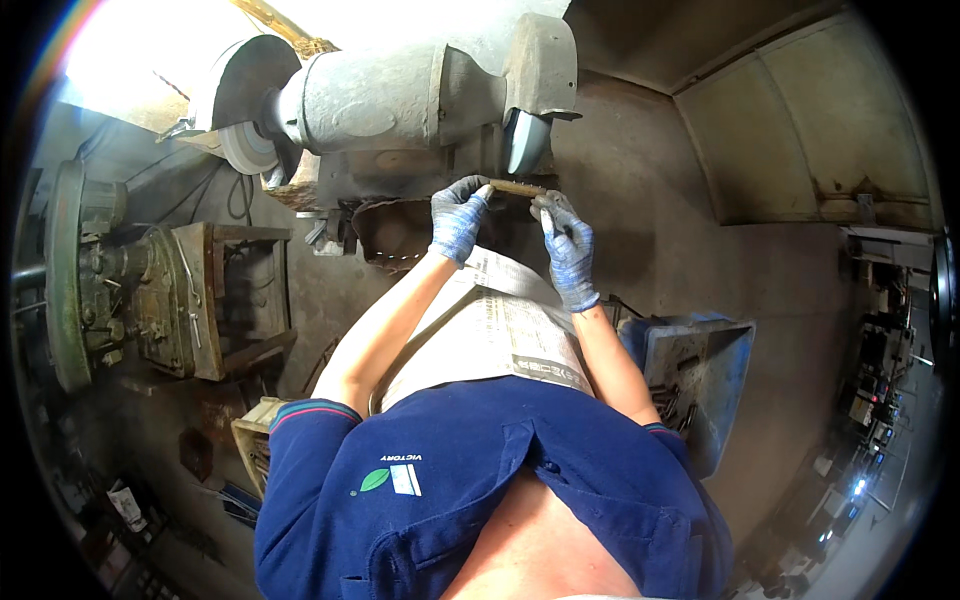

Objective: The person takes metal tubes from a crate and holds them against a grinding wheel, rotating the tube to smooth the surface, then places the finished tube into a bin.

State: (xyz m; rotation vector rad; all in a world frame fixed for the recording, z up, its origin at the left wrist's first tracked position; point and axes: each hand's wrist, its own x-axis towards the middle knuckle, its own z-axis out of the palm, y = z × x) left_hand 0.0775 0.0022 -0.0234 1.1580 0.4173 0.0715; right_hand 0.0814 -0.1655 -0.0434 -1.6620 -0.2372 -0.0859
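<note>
Fingers (483, 193) of the left hand (458, 224) and right hand (568, 248) pinch a bar (517, 188) near its ends. The wheel (527, 142) is near.

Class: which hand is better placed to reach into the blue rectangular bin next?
Probably the right hand: the bin stands on that side; the left hand is farther off. Both hold one slim brownish bar.

- Looks like a slim, straight, brownish bar (517, 188) of uncertain material.
- Lies crosswise and nearly level, dipping slightly toward the right end.
- Held at the ends between left hand (460, 218) and right hand (568, 248).
- Sits just beside the grinding wheel (527, 142), possibly touching.
</note>
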